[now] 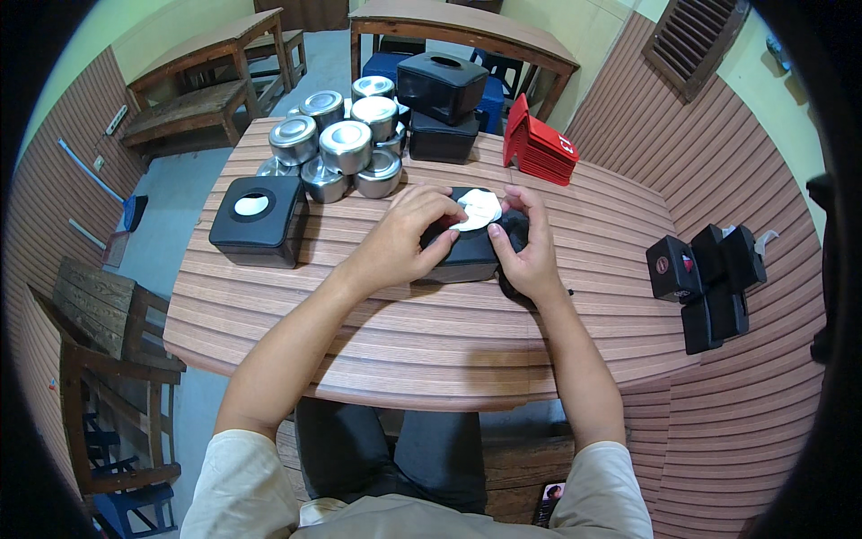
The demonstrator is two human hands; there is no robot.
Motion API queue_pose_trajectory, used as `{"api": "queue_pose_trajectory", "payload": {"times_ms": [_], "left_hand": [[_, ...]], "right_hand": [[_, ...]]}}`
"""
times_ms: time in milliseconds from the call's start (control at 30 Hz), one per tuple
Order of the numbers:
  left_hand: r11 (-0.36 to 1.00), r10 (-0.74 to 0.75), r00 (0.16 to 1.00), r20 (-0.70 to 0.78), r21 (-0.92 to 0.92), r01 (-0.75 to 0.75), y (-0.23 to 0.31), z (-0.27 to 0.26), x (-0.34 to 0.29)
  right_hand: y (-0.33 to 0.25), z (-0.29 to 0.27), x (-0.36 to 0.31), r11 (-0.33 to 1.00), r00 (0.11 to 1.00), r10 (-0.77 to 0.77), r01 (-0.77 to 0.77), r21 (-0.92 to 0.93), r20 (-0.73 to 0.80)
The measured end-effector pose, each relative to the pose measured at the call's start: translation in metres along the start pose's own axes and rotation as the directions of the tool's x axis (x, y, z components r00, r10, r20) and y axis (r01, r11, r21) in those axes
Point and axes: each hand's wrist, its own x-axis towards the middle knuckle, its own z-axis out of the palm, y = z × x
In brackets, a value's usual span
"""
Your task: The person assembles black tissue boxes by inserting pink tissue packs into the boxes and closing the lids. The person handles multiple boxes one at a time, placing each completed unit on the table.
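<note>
A black tissue box (465,268) stands on the table in front of me, white tissue (479,208) bunched above its top opening. My left hand (404,235) comes over the box from the left, thumb and fingers closed on the tissue's near left edge. On the other side, my right hand (533,247) has its curved thumb and fingers at the tissue's right edge, some fingers hidden. A dark, rounded object (514,286) lies beneath my right hand, against the box; its kind is unclear. Another black tissue box (285,235) with white tissue in its opening sits to the left.
Stacked metal canisters (346,146) stand at the far left, beside two stacked black tissue boxes (440,88). Red folded table signs (541,148) are at the back right. Black holders (709,278) occupy the right edge. Wooden benches (184,112) and tables surround mine.
</note>
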Motion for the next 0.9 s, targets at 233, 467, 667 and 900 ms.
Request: {"api": "queue_pose_trajectory", "payload": {"times_ms": [233,467,667,900], "left_hand": [[0.999,-0.044,0.996,0.081,-0.004,0.045,-0.004,-0.008,-0.001],[0.997,-0.046,0.961,0.274,0.075,0.026,-0.016,-0.023,-0.005],[0.981,-0.161,0.956,0.245,-0.070,0.183,-0.024,-0.021,-0.006],[0.772,-0.402,0.880,0.252,-0.423,0.474,-0.031,-0.021,-0.005]], "right_hand": [[0.007,-0.002,0.003,0.990,0.993,-0.102,0.096,0.102,0.057],[0.009,-0.014,0.005,0.985,0.962,0.004,-0.051,0.164,0.273],[0.013,-0.023,0.006,0.986,0.865,0.137,-0.164,0.014,0.483],[0.025,-0.023,0.006,0.918,0.919,0.044,-0.191,0.347,0.391]]}}
